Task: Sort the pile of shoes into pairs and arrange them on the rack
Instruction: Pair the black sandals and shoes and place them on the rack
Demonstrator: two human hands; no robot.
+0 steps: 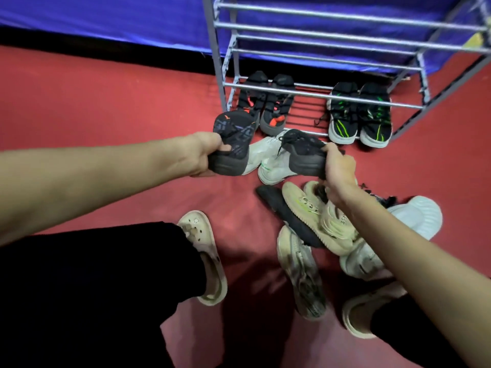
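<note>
Left hand (204, 155): gripping dark grey sneaker (233, 144) by the heel, sole turned up toward camera, held above the red floor (106, 102)
Right hand (337, 171): pinching matching dark sneaker (305, 155) at the heel collar, toe pointing left, laces hanging loose
Metal shoe rack (318, 94), far right: bottom tier carrying black-and-orange pair (265, 107) at left, black-and-green pair (361, 115) at right, gap between them; upper tiers bare
White sneakers (271, 160): on floor just under the held pair, near the rack's front rail
Remaining pile (326, 224), near right: beige knit sneakers, one black shoe sole-up, white shoes, overlapping

Risks, as judged: loose laces snagging on a rack rail; heel-only holds letting a shoe swing or slip; dark pair mismatched, similar black shoes nearby; gap on bottom tier possibly tight
</note>
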